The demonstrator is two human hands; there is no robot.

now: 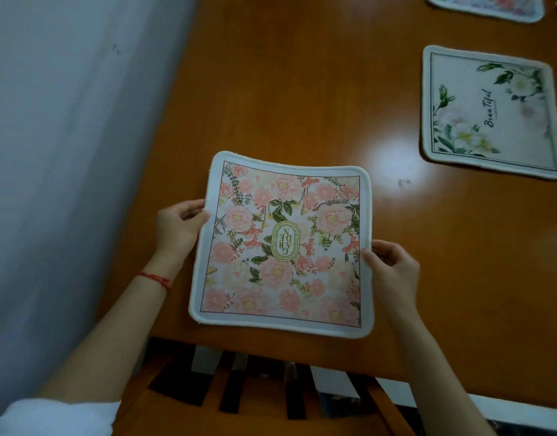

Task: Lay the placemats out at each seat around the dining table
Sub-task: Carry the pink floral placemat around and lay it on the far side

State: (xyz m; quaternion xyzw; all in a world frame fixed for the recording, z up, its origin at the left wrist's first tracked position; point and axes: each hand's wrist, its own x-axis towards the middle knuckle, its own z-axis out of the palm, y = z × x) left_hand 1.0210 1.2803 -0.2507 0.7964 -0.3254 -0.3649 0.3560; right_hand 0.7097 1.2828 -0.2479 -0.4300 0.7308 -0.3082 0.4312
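At 1 o'clock a third placemat (pixel 487 6) is cut off by the top edge, only its near rim showing, and its pattern is blurred. Whether the pink floral placemat (pixel 281 243) rests on the counter (pixel 302 89) or hovers just above it cannot be told; its far edge bows slightly. The fingers of both hands are hidden beneath it.

The left hand (pixel 179 229) pinches the mat's left edge, thumb on top, wrist wearing a red string bracelet (pixel 156 280), the forearm running down to a white sleeve (pixel 50 416) at 7 o'clock. The right hand (pixel 391 272) grips the right edge the same way, its forearm leaving the frame at 5 o'clock.

The pink mat sits at centre, near the counter's near edge, above a wooden slatted chair (pixel 270 391) at 6 o'clock. A white floral placemat (pixel 487 111) lies flat at 2 o'clock, well apart. Bare wood stretches between them and toward 12 o'clock. The counter's left edge runs close along a pale wall (pixel 66 152) at 9 o'clock.
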